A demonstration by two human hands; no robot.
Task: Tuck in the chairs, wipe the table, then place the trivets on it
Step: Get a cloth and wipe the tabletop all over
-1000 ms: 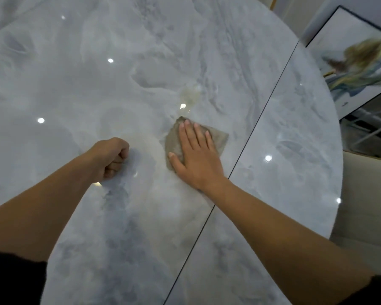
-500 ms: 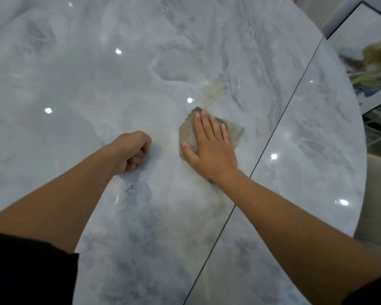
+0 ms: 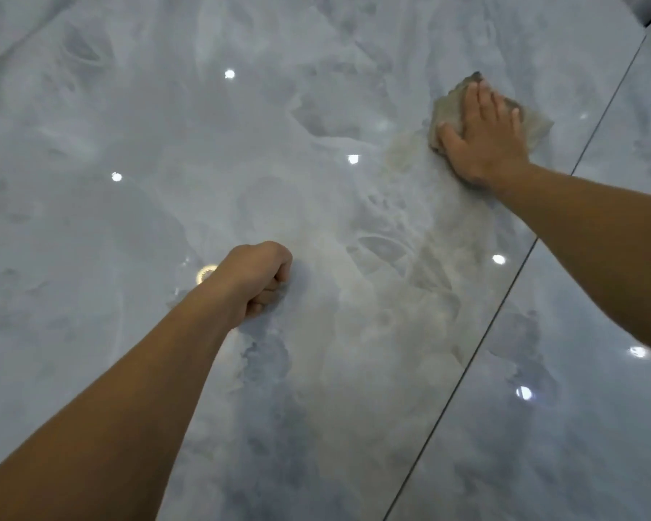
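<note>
Close beside the dark seam (image 3: 504, 295) that crossed the marble bench (image 3: 128, 107), on the side where both hands worked, the right hand (image 3: 485, 144) had slid the cloth (image 3: 446, 110) well away from where it lay a second before. Then it had been just beside the left hand (image 3: 258, 278); now the two stood well apart. The right hand lay flat, fingers straight and together, pressing the cloth down rather than gripping it. The left hand had not shifted: it stayed a closed fist with nothing in it that I could see, knuckles on the bench, farther from the seam.

A yellowish smear (image 3: 403, 152), which had been beyond the cloth, now sat between the cloth and the fist, still faintly showing. I judged the wiping step well under way but that patch not finished.

Most of the cloth was buried under the palm, so its folds could not be read. No chairs or trivets showed. The bench's rim on that side of the seam was cut off, and the ceiling-light glints made wet and dry hard to tell apart.
</note>
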